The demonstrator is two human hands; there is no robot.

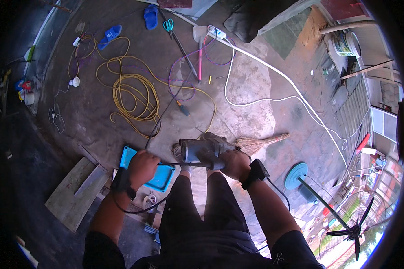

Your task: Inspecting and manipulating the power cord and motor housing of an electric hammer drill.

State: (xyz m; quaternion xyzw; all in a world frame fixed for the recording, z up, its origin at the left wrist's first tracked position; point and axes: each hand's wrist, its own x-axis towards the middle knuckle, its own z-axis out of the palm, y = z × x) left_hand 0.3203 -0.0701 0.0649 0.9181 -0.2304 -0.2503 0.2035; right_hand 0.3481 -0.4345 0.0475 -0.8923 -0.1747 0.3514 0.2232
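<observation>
Currently, the right hand [236, 165] clasps a corded power tool [196, 151]; left, apart, the left hand [142, 168] grips black cord [174, 164] near a blue tray [160, 181]; straw broom [259, 143] far right.

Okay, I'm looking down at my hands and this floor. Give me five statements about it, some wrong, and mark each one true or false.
1. The right hand holds a dark power tool. True.
2. The left hand is empty. False: the left hand is closed around a dark cord.
3. A straw broom lies to the right of the power tool. True.
4. The big coil on the floor is red. False: the coil is yellow.
5. The blue tray is on the person's right side. False: the blue tray is on the left.
</observation>
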